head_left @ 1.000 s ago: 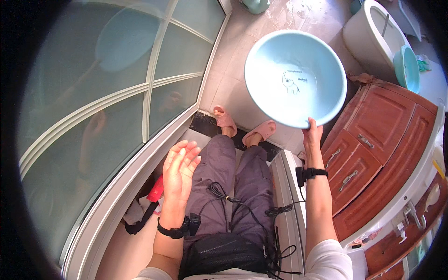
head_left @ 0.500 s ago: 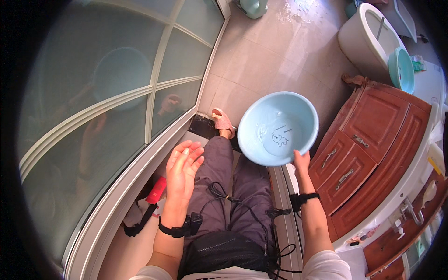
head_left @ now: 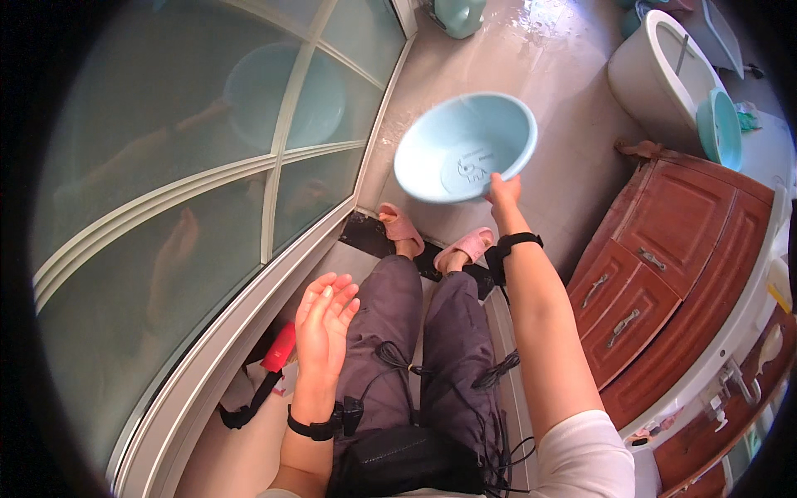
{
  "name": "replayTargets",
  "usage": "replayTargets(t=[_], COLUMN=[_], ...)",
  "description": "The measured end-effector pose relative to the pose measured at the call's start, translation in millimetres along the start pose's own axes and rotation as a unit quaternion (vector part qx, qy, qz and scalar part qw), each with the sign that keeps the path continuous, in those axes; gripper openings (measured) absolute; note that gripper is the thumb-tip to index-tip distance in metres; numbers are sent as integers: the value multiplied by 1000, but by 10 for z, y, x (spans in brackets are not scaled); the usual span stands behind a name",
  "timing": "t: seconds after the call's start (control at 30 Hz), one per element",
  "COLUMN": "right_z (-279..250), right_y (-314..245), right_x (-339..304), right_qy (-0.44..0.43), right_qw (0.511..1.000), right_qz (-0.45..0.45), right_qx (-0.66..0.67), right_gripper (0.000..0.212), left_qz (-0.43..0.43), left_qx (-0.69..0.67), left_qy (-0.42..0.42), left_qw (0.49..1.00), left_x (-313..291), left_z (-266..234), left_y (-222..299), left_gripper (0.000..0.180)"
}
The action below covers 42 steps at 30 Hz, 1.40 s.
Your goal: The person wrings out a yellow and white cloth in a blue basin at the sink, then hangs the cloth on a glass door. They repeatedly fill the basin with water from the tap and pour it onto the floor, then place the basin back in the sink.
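A light blue plastic basin point(head_left: 440, 158) with a small elephant drawing inside is held out ahead of me over the tiled floor. My right hand point(head_left: 504, 192) grips its near right rim, thumb over the edge, with the arm stretched forward. The basin is tilted, its far side raised, and I cannot tell whether any water is in it. My left hand point(head_left: 326, 319) is raised beside my left thigh, palm up with fingers loosely extended and nothing in it. Black straps circle both wrists.
A sliding glass door point(head_left: 166, 249) with white frames runs along the left. At the right stand a reddish wooden cabinet point(head_left: 656, 241), a white tub point(head_left: 656, 79) and a turquoise basin point(head_left: 719, 129). The floor point(head_left: 515, 62) is wet at the far end. A green container point(head_left: 459, 17) stands beyond.
My right arm has stretched forward and left, carrying the blue basin farther out and tilting it more. Both pink slippers now show. My left hand has dropped slightly toward me.
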State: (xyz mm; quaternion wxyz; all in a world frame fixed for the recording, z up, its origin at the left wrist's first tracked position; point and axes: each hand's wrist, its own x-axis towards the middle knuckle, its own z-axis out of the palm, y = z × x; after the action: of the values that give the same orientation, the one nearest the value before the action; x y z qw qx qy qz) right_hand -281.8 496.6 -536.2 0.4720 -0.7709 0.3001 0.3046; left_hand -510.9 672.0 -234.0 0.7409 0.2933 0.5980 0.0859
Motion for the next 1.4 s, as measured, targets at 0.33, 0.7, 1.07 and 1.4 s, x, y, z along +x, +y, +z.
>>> replayTargets(t=[0.33,0.7,1.07,1.4], right_z=[-1105,-2094,-2458,-495], right_y=[-213,704,1369,-346], right_x=[-301,-1078,-1542,-26], right_qy=[-32,74,144,202], right_qw=[962,980,980,942], right_qz=[-84,-43,119,-69], right_qx=[257,179,75,-261], right_gripper=[37,25,21,32], left_qz=[13,6,-3,-3], left_qx=[-17,9,28,7], left_qy=[-45,-79,-106,-42], left_qw=[999,997,994,999], left_x=[-128,-277,-274,-97], left_z=[176,480,564,357], left_y=[60,166,277,325], left_gripper=[21,20,19,20])
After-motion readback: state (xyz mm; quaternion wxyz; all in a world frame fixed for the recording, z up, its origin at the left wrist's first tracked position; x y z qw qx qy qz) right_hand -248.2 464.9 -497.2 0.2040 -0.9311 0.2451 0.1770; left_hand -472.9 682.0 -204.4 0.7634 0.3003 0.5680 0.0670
